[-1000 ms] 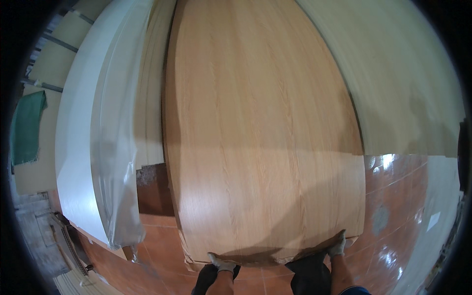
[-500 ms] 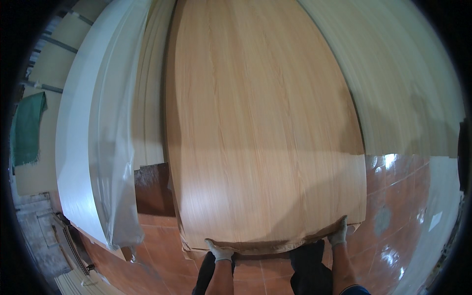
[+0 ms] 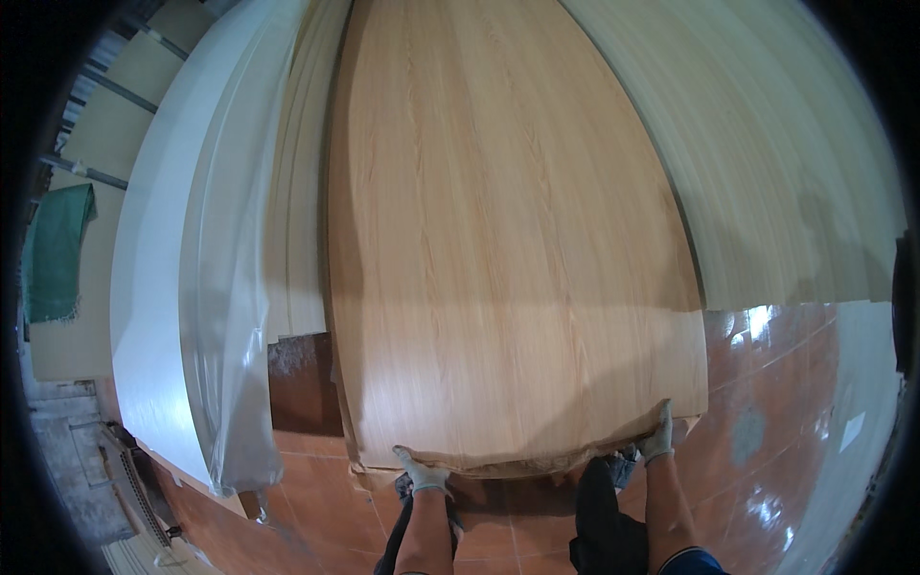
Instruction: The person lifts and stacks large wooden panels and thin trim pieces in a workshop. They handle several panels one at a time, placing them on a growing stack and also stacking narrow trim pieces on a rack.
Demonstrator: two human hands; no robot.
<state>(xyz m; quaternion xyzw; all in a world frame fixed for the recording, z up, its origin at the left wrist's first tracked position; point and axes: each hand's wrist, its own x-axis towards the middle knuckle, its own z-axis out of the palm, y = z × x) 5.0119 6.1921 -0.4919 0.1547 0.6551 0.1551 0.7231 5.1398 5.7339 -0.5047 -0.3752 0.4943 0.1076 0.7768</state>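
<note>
A large wood-grain sheet (image 3: 508, 230) leans away from me and fills the middle of the view. My left hand (image 3: 419, 471), in a light work glove, grips its lower edge near the left corner. At the lower right corner, my gloved right hand (image 3: 657, 436) holds the same edge. The bottom edge bows slightly between my two hands. My dark trousers and shoes show beneath it on the floor.
More pale sheets (image 3: 767, 153) lean behind on the right. A white stack wrapped in clear plastic (image 3: 206, 278) stands at the left, with a dark brown panel (image 3: 297, 383) behind it. The floor is glossy reddish-brown tile (image 3: 795, 402). A green cloth (image 3: 56, 251) hangs far left.
The sheet's lower edge has risen a little, and both my hands have moved up with it; my forearms now show more.
</note>
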